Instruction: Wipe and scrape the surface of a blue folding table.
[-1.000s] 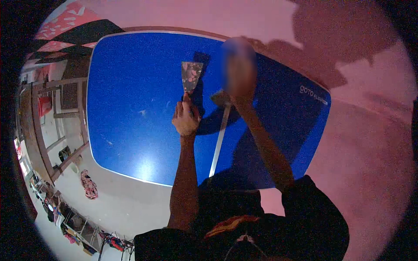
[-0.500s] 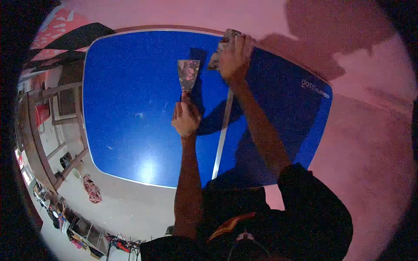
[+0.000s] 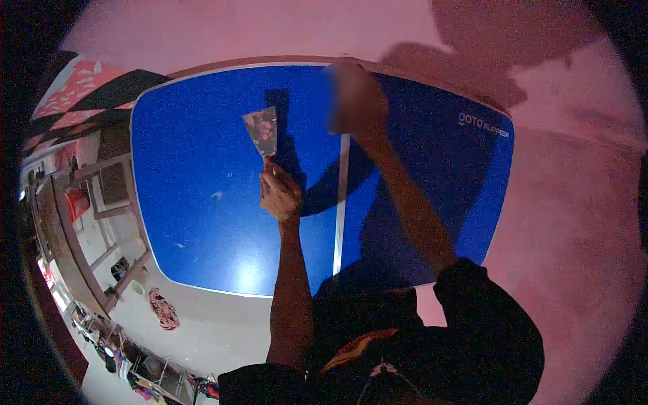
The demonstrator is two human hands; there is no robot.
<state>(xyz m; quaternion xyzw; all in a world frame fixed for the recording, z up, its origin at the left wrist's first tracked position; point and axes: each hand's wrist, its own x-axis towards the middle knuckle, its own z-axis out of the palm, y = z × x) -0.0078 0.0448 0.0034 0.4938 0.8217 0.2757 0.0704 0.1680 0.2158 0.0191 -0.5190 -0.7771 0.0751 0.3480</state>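
L hand (image 3: 280, 194) grips scraper (image 3: 262, 132) | R hand (image 3: 354, 98) blurred, near blue panel (image 3: 189, 202) top edge

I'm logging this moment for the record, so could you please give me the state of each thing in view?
Scraper: held up by its handle, blade above the blue surface.
Left hand: closed on the scraper.
Right hand: blurred; grip unclear.
Blue board: glossy, white line down its middle.

Single head-worn fisheye view, close above a blue table (image 3: 202, 202) (edges bowed).
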